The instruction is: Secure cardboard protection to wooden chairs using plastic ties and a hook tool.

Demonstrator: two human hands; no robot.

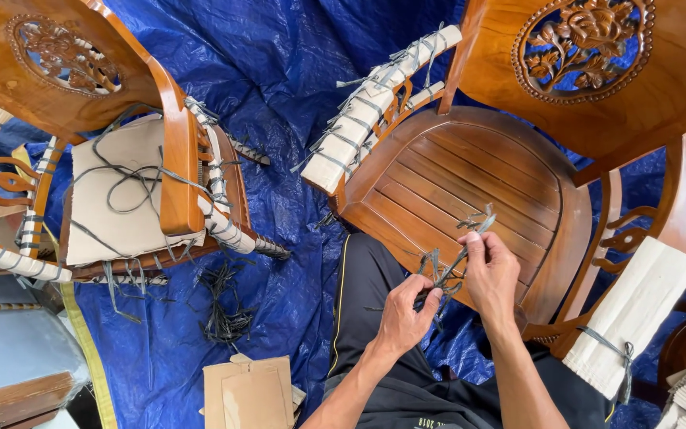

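Both hands work over the front edge of the wooden chair seat (470, 183), with open blue tarp (279, 71) to the left. The left hand (403, 318) and right hand (489, 274) pinch thin dark straps (450, 270), bundled and frayed.

Right chair (470, 183) backrest cut off at top edge, left chair (129, 191) likewise

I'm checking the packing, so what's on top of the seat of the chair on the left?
A sheet of beige cardboard lies on the left chair seat, with loose dark straps across it. The cardboard covers nearly all of the seat, so the wood beneath it cannot be seen.
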